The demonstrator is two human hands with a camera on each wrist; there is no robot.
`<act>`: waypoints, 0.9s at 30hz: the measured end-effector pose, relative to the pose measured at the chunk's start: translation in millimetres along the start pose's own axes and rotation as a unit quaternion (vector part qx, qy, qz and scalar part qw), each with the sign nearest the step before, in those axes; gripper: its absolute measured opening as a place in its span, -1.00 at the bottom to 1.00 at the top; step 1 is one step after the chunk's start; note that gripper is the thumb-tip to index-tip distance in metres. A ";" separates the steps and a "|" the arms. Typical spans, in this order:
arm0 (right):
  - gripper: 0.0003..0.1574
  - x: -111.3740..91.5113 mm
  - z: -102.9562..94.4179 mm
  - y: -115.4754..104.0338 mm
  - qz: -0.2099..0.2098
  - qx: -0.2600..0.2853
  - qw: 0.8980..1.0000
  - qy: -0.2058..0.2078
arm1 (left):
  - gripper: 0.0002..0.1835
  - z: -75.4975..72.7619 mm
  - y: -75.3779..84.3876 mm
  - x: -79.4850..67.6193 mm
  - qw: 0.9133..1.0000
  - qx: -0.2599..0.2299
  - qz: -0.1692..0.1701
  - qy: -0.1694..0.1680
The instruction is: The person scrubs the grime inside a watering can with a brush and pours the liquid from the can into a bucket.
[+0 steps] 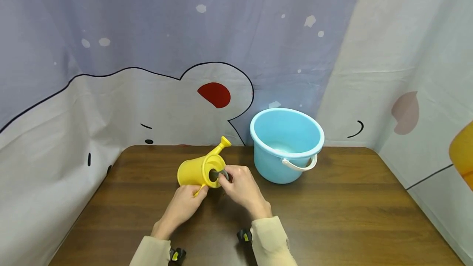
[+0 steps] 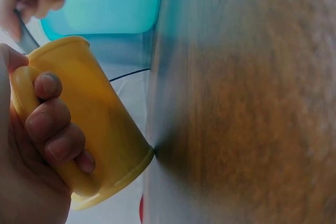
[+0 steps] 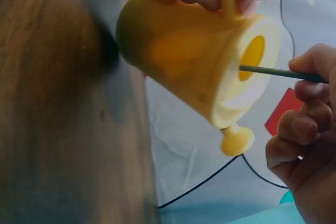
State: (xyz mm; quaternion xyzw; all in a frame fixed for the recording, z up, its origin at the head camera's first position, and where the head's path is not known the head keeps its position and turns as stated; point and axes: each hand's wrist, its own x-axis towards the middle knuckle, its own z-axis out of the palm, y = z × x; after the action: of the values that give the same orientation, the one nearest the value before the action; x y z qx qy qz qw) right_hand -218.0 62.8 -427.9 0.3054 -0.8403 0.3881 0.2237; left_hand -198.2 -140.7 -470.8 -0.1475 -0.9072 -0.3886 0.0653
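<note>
A yellow watering can (image 1: 192,173) is tilted over the table, its top opening turned toward the right hand. My left hand (image 1: 182,206) grips its handle, with fingers curled through it in the left wrist view. In my right hand (image 1: 242,188), the thumb and fingers pinch a slim grey implement (image 3: 275,72). Its far end goes into the can's round opening (image 3: 253,56) and is hidden inside, so I cannot tell its kind. The can's spout (image 1: 220,145) points up and away to the right. Low down, the base rim (image 2: 149,156) is right at the tabletop.
A light blue bucket (image 1: 264,155) with a white handle (image 1: 301,167) stands upright behind and right of the hands. The brown wooden table (image 1: 351,216) ends at a printed curtain (image 1: 155,106) along the back. Each wrist wears a small black camera.
</note>
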 end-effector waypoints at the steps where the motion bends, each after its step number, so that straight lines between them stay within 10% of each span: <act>1: -0.62 -0.2 1.4 1.5 0.007 -0.004 1.000 -0.008 | -0.47 0.1 -0.2 0.2 1.000 0.000 -0.001 -0.001; 12: -0.61 -2.0 8.2 6.6 0.058 -0.015 0.997 -0.039 | -0.48 -0.2 2.0 -0.3 1.000 0.003 -0.002 -0.007; 27: -0.60 2.6 -8.0 -6.0 0.020 0.003 1.000 -0.001 | -0.47 -2.1 3.3 -0.1 1.000 -0.005 -0.008 -0.012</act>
State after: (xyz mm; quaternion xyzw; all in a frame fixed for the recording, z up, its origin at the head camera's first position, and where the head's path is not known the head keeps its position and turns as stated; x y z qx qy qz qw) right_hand -214.6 65.2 -418.5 0.2896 -0.8453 0.3950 0.2136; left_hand -197.0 -140.1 -467.0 -0.1452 -0.9072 -0.3917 0.0505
